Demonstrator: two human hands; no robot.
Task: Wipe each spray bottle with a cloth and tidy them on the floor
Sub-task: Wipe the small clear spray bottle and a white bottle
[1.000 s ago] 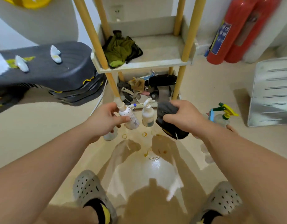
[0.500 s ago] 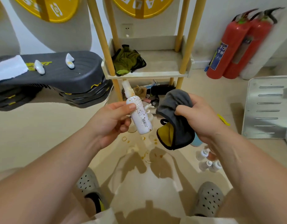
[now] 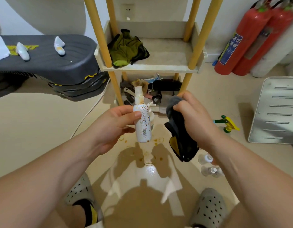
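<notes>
Head view: left hand [image 3: 116,127] holds one white spray bottle [image 3: 142,124] upright in the air, thumb pressed across the front of the body and fingers curled behind it; orange speckles mark the body and neck. Right hand [image 3: 192,119] clutches one bunched dark grey cloth [image 3: 180,140] with a yellow inner face, just right of the bottle and clear of it. Directly behind the grip, one pump bottle [image 3: 151,112] is mostly hidden by the held bottle; beyond it stands one shelf unit [image 3: 150,67] on yellow posts, with one green rag [image 3: 127,50] on the upper tier. Below the grip, orange stains [image 3: 159,139] dot the floor [image 3: 35,120]. Right of the cloth hand: one trigger sprayer [image 3: 228,124], two small clear bottles [image 3: 206,158] partly covered by the right forearm, one metal panel [image 3: 277,111], two red fire extinguishers [image 3: 238,43]. Left of the grip: one stack of dark mats [image 3: 48,63].
</notes>
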